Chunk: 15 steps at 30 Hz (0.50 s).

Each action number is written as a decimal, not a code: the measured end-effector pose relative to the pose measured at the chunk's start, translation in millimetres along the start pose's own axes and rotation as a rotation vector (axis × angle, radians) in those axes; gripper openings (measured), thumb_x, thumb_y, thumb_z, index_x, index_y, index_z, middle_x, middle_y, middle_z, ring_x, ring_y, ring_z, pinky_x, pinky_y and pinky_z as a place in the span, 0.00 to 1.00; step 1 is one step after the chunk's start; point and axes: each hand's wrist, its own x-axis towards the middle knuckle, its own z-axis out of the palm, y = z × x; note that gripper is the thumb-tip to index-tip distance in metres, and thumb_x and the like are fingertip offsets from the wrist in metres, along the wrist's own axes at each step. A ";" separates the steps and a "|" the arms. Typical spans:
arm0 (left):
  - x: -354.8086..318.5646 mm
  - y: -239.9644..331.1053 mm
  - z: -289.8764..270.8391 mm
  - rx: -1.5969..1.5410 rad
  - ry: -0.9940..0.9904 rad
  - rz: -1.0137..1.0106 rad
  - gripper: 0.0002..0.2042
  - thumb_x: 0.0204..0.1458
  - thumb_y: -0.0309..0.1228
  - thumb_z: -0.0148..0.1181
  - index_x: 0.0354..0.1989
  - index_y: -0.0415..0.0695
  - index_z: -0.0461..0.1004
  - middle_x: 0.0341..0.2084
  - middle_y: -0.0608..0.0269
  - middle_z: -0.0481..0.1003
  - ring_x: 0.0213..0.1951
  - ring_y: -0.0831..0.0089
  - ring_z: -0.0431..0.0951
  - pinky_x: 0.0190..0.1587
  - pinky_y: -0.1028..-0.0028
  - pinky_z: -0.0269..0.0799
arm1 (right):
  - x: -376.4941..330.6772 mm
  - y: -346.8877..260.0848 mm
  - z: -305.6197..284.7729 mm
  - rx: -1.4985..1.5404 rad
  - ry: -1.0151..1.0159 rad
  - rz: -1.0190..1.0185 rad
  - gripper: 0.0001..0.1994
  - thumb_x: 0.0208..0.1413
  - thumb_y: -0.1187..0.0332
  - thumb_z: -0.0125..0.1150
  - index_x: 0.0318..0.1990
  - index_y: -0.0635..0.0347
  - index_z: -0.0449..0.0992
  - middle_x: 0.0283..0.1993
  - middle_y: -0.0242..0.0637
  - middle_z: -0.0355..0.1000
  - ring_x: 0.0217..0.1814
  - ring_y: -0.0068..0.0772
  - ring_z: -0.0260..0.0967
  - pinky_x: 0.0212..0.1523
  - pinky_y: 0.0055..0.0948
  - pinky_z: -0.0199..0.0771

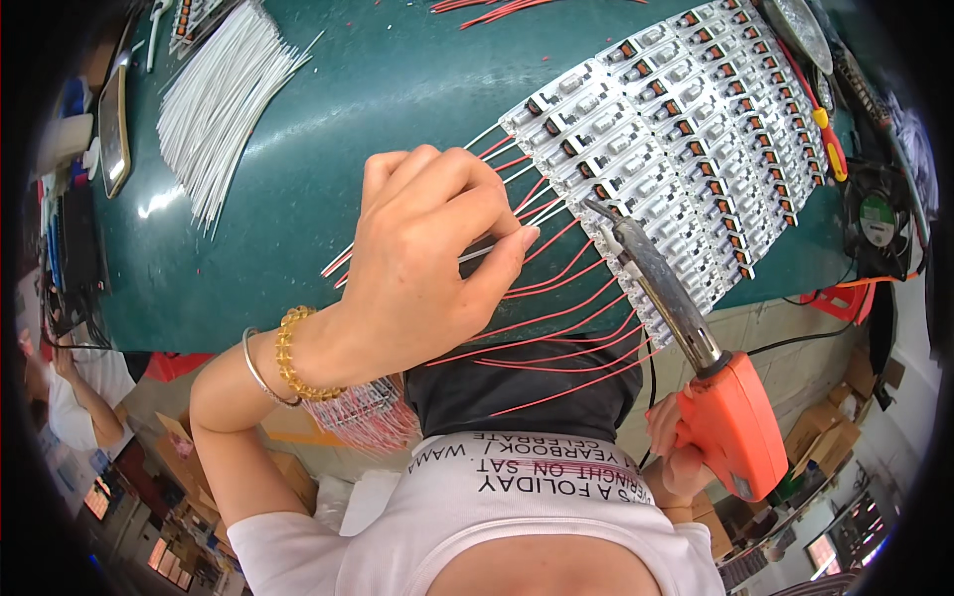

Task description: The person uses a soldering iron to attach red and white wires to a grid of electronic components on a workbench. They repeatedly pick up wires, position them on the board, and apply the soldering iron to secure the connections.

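Observation:
My left hand point(427, 258) is closed, thumb and fingertips pinching a thin white wire point(559, 210) by the left edge of a panel of small white circuit boards point(676, 139). Red wires point(556, 318) and some white ones run from that edge, passing under and beside this hand. My right hand point(671, 437), partly hidden, is wrapped round the handle of an orange pistol-shaped soldering gun point(740, 427). Its dark tip points up and left, at the panel's edge close to the wire ends. Whether the tip touches a board I cannot tell.
A bundle of white wires point(224, 109) lies on the green tabletop point(328, 89) at the far left, beside a phone point(115, 134). A red-and-yellow screwdriver point(830, 144) and a small black fan point(877, 219) are on the right. Red wires point(497, 10) lie at the back.

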 end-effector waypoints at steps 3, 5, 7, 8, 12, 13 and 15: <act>0.9 0.4 1.1 0.003 0.010 0.008 0.07 0.41 0.22 0.68 0.22 0.43 0.73 0.26 0.66 0.73 0.31 0.69 0.71 0.43 0.70 0.58 | -1.9 -4.1 8.7 0.055 0.088 0.052 0.20 0.58 0.49 0.50 0.33 0.57 0.76 0.29 0.33 0.72 0.29 0.34 0.69 0.31 0.29 0.67; 0.5 0.7 0.4 0.011 0.004 0.008 0.07 0.41 0.22 0.68 0.22 0.43 0.74 0.26 0.65 0.74 0.31 0.69 0.71 0.43 0.70 0.58 | -5.9 -3.5 10.8 0.176 0.128 0.102 0.23 0.57 0.47 0.54 0.39 0.62 0.73 0.27 0.30 0.69 0.27 0.30 0.67 0.32 0.28 0.67; 0.2 -0.2 -1.3 -0.015 0.008 -0.007 0.06 0.41 0.22 0.68 0.22 0.43 0.75 0.27 0.65 0.74 0.31 0.69 0.71 0.44 0.70 0.59 | -9.8 8.7 15.4 0.237 0.198 0.024 0.36 0.53 0.39 0.56 0.50 0.69 0.66 0.18 0.26 0.63 0.19 0.23 0.61 0.25 0.25 0.64; 0.2 -1.6 -2.6 -0.047 0.015 -0.023 0.06 0.41 0.22 0.68 0.22 0.43 0.76 0.27 0.65 0.75 0.32 0.69 0.72 0.44 0.70 0.59 | -11.7 12.1 15.4 0.290 0.216 0.001 0.40 0.52 0.36 0.56 0.53 0.72 0.64 0.16 0.24 0.61 0.16 0.21 0.59 0.22 0.24 0.63; 1.0 3.5 -5.7 -0.046 0.060 0.034 0.05 0.40 0.22 0.69 0.23 0.43 0.77 0.28 0.66 0.75 0.33 0.69 0.72 0.46 0.69 0.60 | -2.7 -3.1 13.1 0.545 0.191 0.027 0.44 0.51 0.35 0.57 0.57 0.73 0.63 0.13 0.23 0.58 0.13 0.20 0.56 0.18 0.23 0.60; -1.3 5.2 -4.7 -0.049 0.025 0.038 0.05 0.40 0.22 0.69 0.23 0.44 0.77 0.28 0.66 0.75 0.32 0.69 0.72 0.46 0.69 0.60 | 4.5 -13.4 11.6 0.553 0.152 0.032 0.44 0.51 0.35 0.57 0.57 0.73 0.63 0.13 0.23 0.58 0.13 0.20 0.56 0.18 0.23 0.59; -4.8 8.6 0.0 -0.054 -0.044 0.046 0.05 0.40 0.23 0.69 0.22 0.44 0.77 0.28 0.67 0.75 0.32 0.70 0.72 0.46 0.69 0.59 | 1.2 -9.7 11.6 0.533 0.139 0.034 0.44 0.52 0.35 0.57 0.57 0.73 0.63 0.13 0.23 0.58 0.12 0.20 0.56 0.18 0.24 0.59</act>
